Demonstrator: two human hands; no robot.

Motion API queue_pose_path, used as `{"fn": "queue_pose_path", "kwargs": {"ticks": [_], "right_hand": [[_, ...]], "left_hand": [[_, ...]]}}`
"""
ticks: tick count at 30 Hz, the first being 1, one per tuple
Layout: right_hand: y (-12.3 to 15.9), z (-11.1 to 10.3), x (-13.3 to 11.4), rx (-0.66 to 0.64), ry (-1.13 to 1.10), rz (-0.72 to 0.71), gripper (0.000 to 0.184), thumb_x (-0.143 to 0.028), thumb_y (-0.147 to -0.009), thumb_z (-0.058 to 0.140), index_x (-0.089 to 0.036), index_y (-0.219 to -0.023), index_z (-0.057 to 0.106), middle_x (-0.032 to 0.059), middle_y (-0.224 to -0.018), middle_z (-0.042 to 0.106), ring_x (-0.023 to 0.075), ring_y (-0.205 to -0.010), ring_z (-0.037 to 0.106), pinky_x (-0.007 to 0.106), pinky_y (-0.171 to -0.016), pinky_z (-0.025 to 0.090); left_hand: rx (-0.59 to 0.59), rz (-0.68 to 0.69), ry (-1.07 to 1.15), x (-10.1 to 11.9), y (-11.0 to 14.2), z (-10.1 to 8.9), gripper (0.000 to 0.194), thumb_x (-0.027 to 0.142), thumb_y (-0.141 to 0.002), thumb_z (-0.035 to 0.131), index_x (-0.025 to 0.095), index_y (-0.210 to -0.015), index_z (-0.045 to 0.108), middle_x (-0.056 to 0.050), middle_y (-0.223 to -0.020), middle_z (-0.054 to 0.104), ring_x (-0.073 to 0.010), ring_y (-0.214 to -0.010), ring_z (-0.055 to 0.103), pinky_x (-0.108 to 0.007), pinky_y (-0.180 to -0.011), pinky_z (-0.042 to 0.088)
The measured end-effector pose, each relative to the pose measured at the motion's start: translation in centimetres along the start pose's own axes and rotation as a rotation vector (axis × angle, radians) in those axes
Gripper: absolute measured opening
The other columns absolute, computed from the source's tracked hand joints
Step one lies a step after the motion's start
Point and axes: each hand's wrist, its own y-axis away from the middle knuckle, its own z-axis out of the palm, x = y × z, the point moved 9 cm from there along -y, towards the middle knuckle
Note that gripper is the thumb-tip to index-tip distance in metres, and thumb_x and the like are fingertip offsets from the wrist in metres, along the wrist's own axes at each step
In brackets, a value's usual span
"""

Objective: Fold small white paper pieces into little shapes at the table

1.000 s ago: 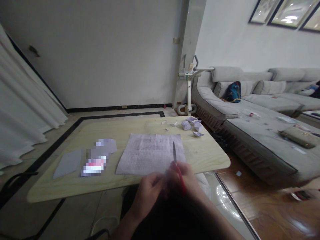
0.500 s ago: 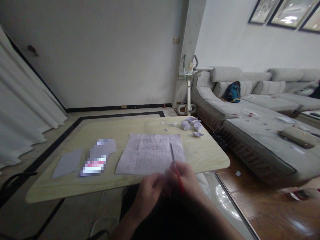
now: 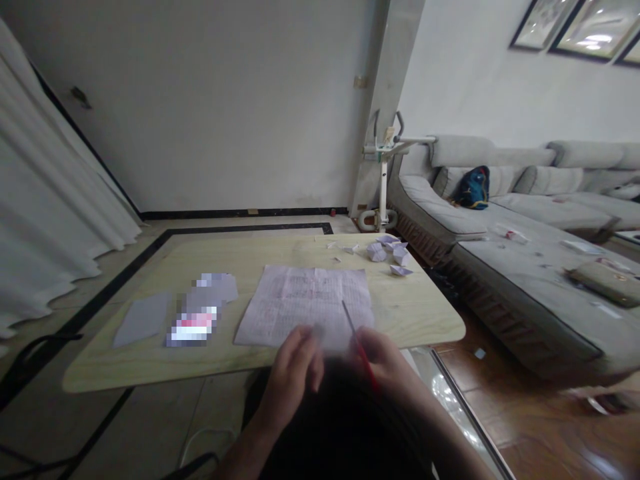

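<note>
A pair of scissors (image 3: pixel 361 347) with red handles is in my right hand (image 3: pixel 383 357), its narrow blades pointing away from me over the paper's near right part. My left hand (image 3: pixel 295 367) hovers at the sheet's near edge, its thumb apart from loosely bent fingers. I see nothing held in it, though the fingertips are blurred. Beneath and beyond both hands lies a large creased printed sheet of paper (image 3: pixel 310 300), flat on the table.
The pale wooden table (image 3: pixel 200 370) bears several folded paper pieces (image 3: pixel 400 253) at its far right, with small scraps (image 3: pixel 351 249) beside them. White paper (image 3: pixel 143 320) and a pixelated item (image 3: pixel 195 320) lie at left. A grey sofa (image 3: pixel 520 280) stands to the right.
My hands have moved apart from near each other; the left is now slightly left and higher. The right hand moved a little right with the scissors. The view has shifted slightly.
</note>
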Motion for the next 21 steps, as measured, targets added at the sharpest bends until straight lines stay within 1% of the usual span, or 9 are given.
{"fn": "queue_pose_path", "kwargs": {"ticks": [4,7,10,12,14,17,19,20,21], "right_hand": [[-0.2,-0.6,-1.0,0.037,-0.127,-0.047,0.022,-0.03,-0.076,0.069,-0.018,-0.07,0.051,-0.0039,-0.065,0.05,0.0124,-0.06,0.046,0.023,-0.055,0.038],[-0.6,-0.9,-2.2,0.081,-0.17,-0.087,0.015,-0.028,-0.075,0.068,-0.017,-0.077,0.059,-0.0037,-0.064,0.052,0.0121,-0.059,0.047,0.023,-0.055,0.039],[-0.9,0.6,-2.6,-0.041,-0.177,-0.056,0.016,-0.028,-0.074,0.068,-0.015,-0.084,0.066,-0.0015,-0.066,0.058,0.0127,-0.059,0.05,0.024,-0.055,0.04],[-0.8,1.9,-2.7,-0.149,-0.205,-0.027,0.014,-0.026,-0.074,0.069,-0.014,-0.08,0.067,0.0,-0.066,0.061,0.0131,-0.059,0.053,0.023,-0.054,0.041],[-0.6,2.6,-2.6,-0.195,-0.267,-0.001,0.012,-0.024,-0.074,0.068,-0.015,-0.069,0.062,-0.0013,-0.06,0.058,0.0118,-0.054,0.051,0.022,-0.05,0.039],[-0.4,2.5,-2.4,-0.136,-0.321,0.016,0.021,-0.023,-0.073,0.067,-0.016,-0.06,0.053,-0.0052,-0.051,0.049,0.0082,-0.046,0.043,0.019,-0.043,0.033],[-0.4,2.0,-2.2,-0.062,-0.309,0.015,0.024,-0.025,-0.072,0.07,-0.016,-0.06,0.051,-0.0053,-0.052,0.048,0.0079,-0.047,0.042,0.019,-0.044,0.034],[-0.4,1.8,-2.0,-0.029,-0.304,0.022,0.025,-0.027,-0.072,0.071,-0.016,-0.06,0.051,-0.005,-0.053,0.049,0.0083,-0.048,0.043,0.019,-0.044,0.035],[-0.5,1.6,-1.7,0.0,-0.311,0.034,0.027,-0.03,-0.072,0.071,-0.017,-0.06,0.051,-0.0048,-0.053,0.049,0.0086,-0.048,0.043,0.019,-0.044,0.035]], "left_hand": [[-0.16,-0.172,0.242,-1.3,0.5,1.5,0.028,0.037,-0.087,0.064,0.021,-0.074,0.045,0.013,-0.048,0.034,-0.0019,-0.032,0.029,-0.014,-0.036,0.024],[-0.265,-0.337,0.349,-2.4,1.2,2.6,0.022,0.036,-0.085,0.066,0.022,-0.079,0.05,0.013,-0.048,0.031,-0.0012,-0.028,0.024,-0.013,-0.031,0.021],[-0.351,-0.427,0.357,-2.9,1.8,3.1,0.021,0.04,-0.087,0.06,0.021,-0.079,0.056,0.012,-0.046,0.031,-0.0023,-0.025,0.025,-0.015,-0.026,0.019],[-0.392,-0.432,0.292,-2.9,2.1,3.2,0.025,0.04,-0.089,0.054,0.018,-0.079,0.062,0.012,-0.045,0.03,-0.0029,-0.024,0.027,-0.015,-0.025,0.02],[-0.43,-0.425,0.21,-3.0,2.3,3.3,0.032,0.041,-0.091,0.048,0.016,-0.078,0.064,0.01,-0.044,0.031,-0.0038,-0.025,0.032,-0.016,-0.026,0.022],[-0.474,-0.364,0.043,-2.7,2.6,3.6,0.044,0.047,-0.093,0.044,0.017,-0.064,0.058,0.006,-0.042,0.041,-0.007,-0.029,0.045,-0.017,-0.029,0.027],[-0.388,-0.254,-0.126,-1.8,2.0,3.0,0.041,0.049,-0.091,0.051,0.017,-0.068,0.058,0.003,-0.048,0.054,-0.0085,-0.037,0.054,-0.017,-0.036,0.035],[-0.304,-0.192,-0.215,-1.1,1.7,2.5,0.036,0.048,-0.09,0.055,0.016,-0.075,0.06,0.002,-0.054,0.06,-0.009,-0.042,0.057,-0.017,-0.04,0.04],[-0.258,-0.152,-0.288,-0.6,1.4,2.2,0.032,0.047,-0.09,0.058,0.016,-0.081,0.062,0.001,-0.061,0.064,-0.0099,-0.048,0.061,-0.018,-0.045,0.043]]}}
